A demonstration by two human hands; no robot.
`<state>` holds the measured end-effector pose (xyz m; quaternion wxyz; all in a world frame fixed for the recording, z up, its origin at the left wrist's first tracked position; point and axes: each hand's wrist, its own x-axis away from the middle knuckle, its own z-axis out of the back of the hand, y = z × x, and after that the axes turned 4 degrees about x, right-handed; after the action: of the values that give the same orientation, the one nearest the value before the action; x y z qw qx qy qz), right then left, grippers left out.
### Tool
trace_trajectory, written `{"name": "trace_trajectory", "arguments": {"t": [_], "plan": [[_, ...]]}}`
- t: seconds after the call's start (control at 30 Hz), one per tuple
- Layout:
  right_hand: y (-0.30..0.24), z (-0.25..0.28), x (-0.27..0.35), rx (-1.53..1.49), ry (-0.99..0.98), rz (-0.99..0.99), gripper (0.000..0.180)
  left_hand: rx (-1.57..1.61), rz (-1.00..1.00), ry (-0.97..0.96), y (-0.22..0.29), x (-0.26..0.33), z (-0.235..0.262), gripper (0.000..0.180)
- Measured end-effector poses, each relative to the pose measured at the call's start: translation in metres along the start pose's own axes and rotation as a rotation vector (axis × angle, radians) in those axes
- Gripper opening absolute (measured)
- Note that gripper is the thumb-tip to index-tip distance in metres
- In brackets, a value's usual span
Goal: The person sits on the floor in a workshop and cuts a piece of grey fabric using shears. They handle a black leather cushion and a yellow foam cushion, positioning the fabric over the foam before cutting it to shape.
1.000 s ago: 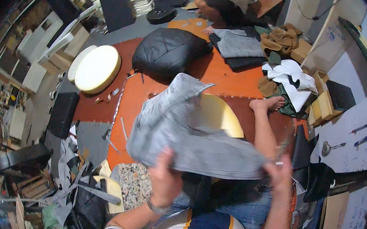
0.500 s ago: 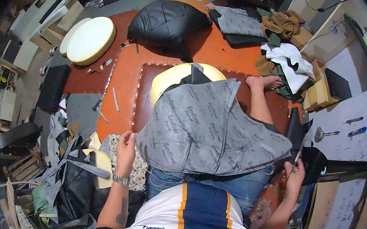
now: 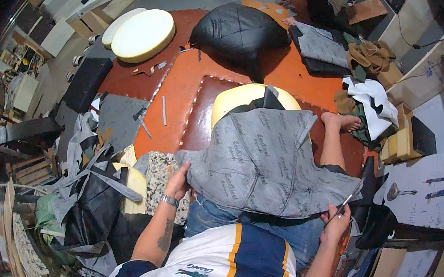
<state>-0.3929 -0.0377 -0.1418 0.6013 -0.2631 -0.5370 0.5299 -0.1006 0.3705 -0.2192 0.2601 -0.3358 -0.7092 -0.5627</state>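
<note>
A grey upholstery cover (image 3: 258, 159), printed side up with stitched seams and buttons' creases, lies spread over my lap. My left hand (image 3: 177, 181) pinches its left edge between thumb and fingers. At the cover's lower right edge, my right hand (image 3: 336, 221) is closed around a pair of scissors (image 3: 346, 202), blades pointing up and away; whether they touch the fabric I cannot tell. Beyond the cover sits a pale yellow foam cushion (image 3: 226, 101), partly hidden beneath it, with a dark strip of fabric over its top.
A black leather cushion (image 3: 241, 30) lies ahead on the orange floor covering, with round foam pads (image 3: 143, 36) to its left. Fabric scraps (image 3: 87, 199) heap at my left. On the right are a white cloth (image 3: 372, 101), markers (image 3: 437, 193) and a box (image 3: 400, 135). Another person (image 3: 316, 3) sits far ahead.
The view has shifted left, so the scene sits further right. My left hand has taken hold of the cover's left edge. The scissors have tilted and come to the cover's right edge.
</note>
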Motion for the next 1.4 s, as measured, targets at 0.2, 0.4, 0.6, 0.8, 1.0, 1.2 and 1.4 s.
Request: {"name": "trace_trajectory", "arguments": {"t": [0.2,0.4,0.6,0.8,1.0,1.2,1.4], "plan": [[-0.057,0.020,-0.057,-0.325,-0.013,0.209,0.045,0.262,-0.542,-0.204,0.088,0.045,-0.091,0.037],[-0.124,0.120,-0.072,-0.355,0.214,0.609,0.052,0.196,-0.579,-0.575,0.141,0.112,-0.174,0.029],[-0.044,0.170,-0.010,0.105,0.237,0.238,0.053,-0.051,-0.423,-0.299,0.109,0.066,-0.183,0.026],[-0.032,0.145,0.032,0.275,-0.265,0.052,0.050,-0.121,-0.138,-0.128,0.071,0.038,-0.141,0.027],[-0.060,0.047,0.039,0.517,-1.104,0.276,0.057,-0.055,-0.110,-0.239,0.065,0.051,-0.136,0.025],[-0.094,-0.059,0.049,0.641,-1.599,0.257,0.055,-0.081,-0.149,-0.170,0.074,0.069,-0.148,0.023],[-0.100,-0.092,0.049,0.560,-1.776,0.089,0.051,0.020,-0.169,-0.228,0.089,0.085,-0.160,0.021]]}}
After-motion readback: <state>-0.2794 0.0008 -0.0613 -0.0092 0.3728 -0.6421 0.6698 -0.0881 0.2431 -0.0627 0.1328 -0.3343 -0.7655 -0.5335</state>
